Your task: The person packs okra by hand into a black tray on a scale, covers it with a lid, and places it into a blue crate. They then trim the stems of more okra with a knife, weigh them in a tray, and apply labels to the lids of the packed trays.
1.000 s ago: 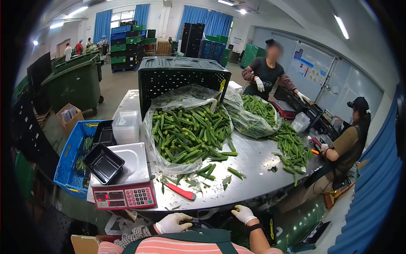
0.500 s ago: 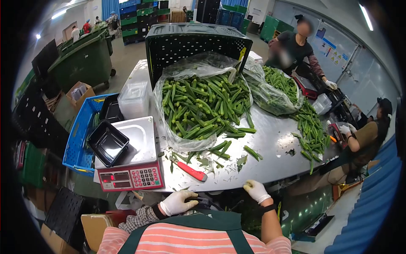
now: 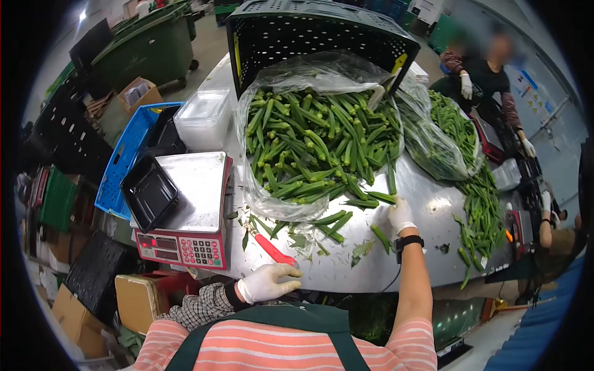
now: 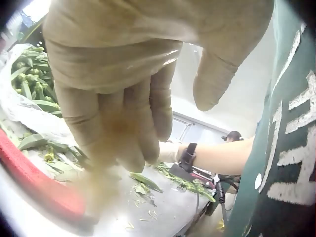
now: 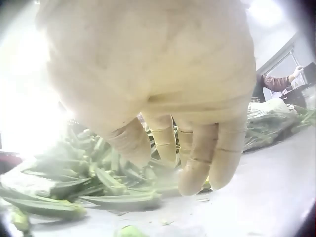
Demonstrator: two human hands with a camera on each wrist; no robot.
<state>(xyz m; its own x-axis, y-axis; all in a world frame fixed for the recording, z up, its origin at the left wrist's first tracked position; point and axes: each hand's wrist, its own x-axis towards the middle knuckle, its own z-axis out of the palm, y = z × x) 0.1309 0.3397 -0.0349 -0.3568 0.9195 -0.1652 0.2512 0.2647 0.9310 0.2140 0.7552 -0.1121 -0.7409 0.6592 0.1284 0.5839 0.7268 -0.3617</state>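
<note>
My gloved left hand (image 3: 270,283) is at the table's front edge, its fingers loosely extended with nothing in them. Just beyond its fingertips lies a red-handled tool (image 3: 272,248), whose red part also appears at the lower left of the left wrist view. My gloved right hand (image 3: 402,214) reaches over the steel table, fingers pointing down in the right wrist view. Its fingertips are right at a loose okra pod (image 3: 382,197) beside the okra heap (image 3: 322,142). That heap spills from a clear plastic bag (image 3: 252,185) inside a tipped black crate (image 3: 322,43).
Left on the table, a red scale (image 3: 185,247) bears a black tray (image 3: 150,191). Clear tubs (image 3: 201,120) and a blue crate (image 3: 117,167) stand behind it. Another okra bag (image 3: 433,145) and loose okra (image 3: 479,216) lie to the right, near other people.
My right hand has moved from the table's front edge forward to the okra. The left hand has come off a dark object at the edge and is nearer the red-handled tool. The view tilts down.
</note>
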